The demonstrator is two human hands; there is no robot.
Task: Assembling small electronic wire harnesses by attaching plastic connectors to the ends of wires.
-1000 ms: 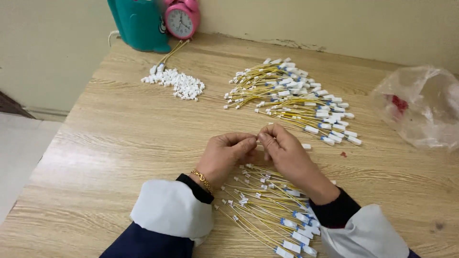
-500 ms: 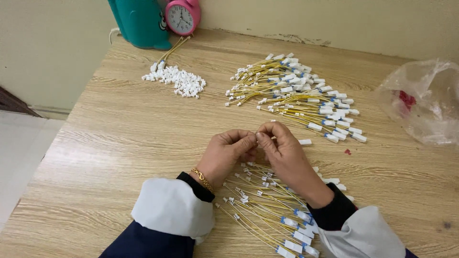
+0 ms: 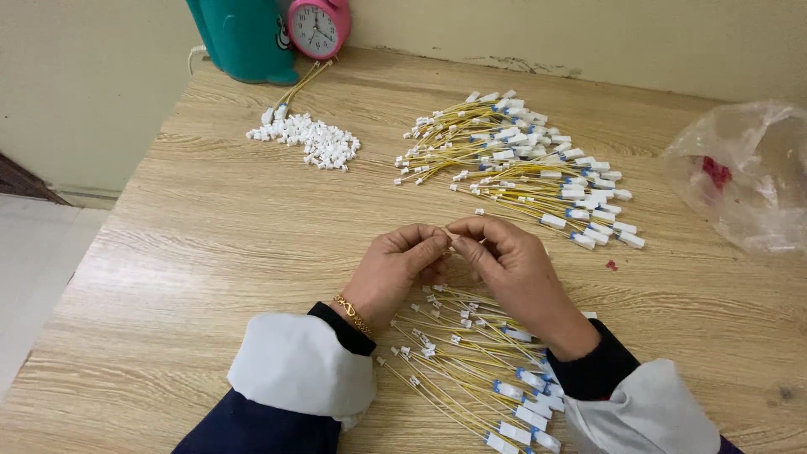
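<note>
**Head view: two hands pinched together over a pile of yellow wires**

Head camera, looking down on a wooden table [image 3: 210, 252]. Left hand [image 3: 395, 271] and right hand [image 3: 513, 269] meeting fingertip to fingertip at mid-table, both closed narrowly in a pinch around something small between them; too tiny and too hidden to name, perhaps a wire end. Gold bracelet [image 3: 353, 315] on the left wrist. Directly beneath the hands and reaching toward the near edge, a loose fan of yellow wires [image 3: 458, 361] with white plugs and blue-and-white tags. Farther back and to the right, well apart from the hands, a second larger heap of the same wires [image 3: 521, 164]. Back left, a small mound of white connectors [image 3: 307, 139]. Against the wall, a teal container [image 3: 244, 38] with a pink clock [image 3: 318, 27] just beside it. Far right, a crumpled clear plastic bag [image 3: 744, 181] holding something red.
</note>
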